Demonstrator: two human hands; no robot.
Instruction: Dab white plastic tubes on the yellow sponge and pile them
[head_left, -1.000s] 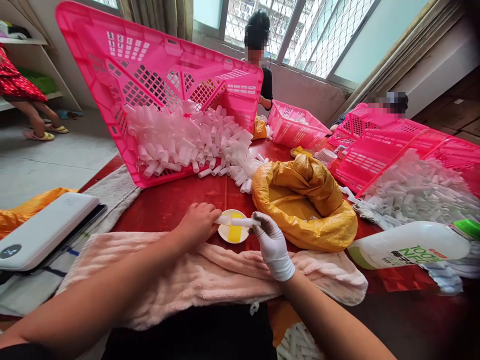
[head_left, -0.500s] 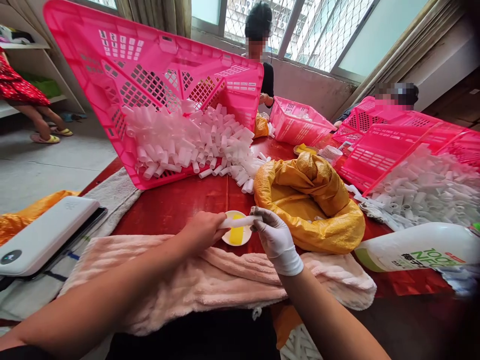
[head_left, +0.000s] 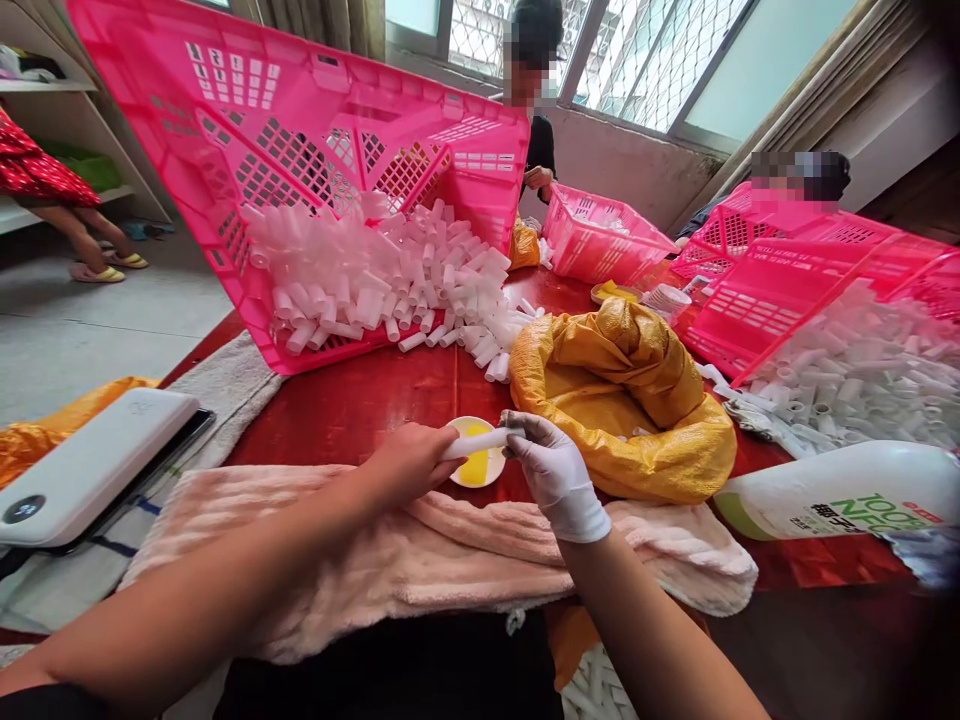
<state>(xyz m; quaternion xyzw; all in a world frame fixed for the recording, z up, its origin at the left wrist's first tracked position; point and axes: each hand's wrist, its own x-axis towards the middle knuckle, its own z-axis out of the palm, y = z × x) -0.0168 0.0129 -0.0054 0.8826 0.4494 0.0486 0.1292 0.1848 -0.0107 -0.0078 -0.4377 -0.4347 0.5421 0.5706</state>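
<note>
White tube (head_left: pixel 480 442) — between both hands (head_left: pixel 411 460) (head_left: pixel 556 472), dish (head_left: pixel 497 464) beyond

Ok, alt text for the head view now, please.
A bare left hand and gloved right hand hold a white tube near a dish containing something yellow. Behind, more tubes spill from a tilted pink crate near an orange sack.

Near 1 open orange sack (head_left: pixel 671 460), 2 hands (head_left: pixel 562 480) are holding 1 white tube (head_left: pixel 476 443). Left of the sack, 1 dish (head_left: pixel 496 466), 1 white device (head_left: pixel 97 465) and 1 large pink crate (head_left: pixel 322 110) are resting; right of it, 1 bottle (head_left: pixel 840 490) is lying; beyond it, 1 smaller crate (head_left: pixel 607 262) is standing.
</note>
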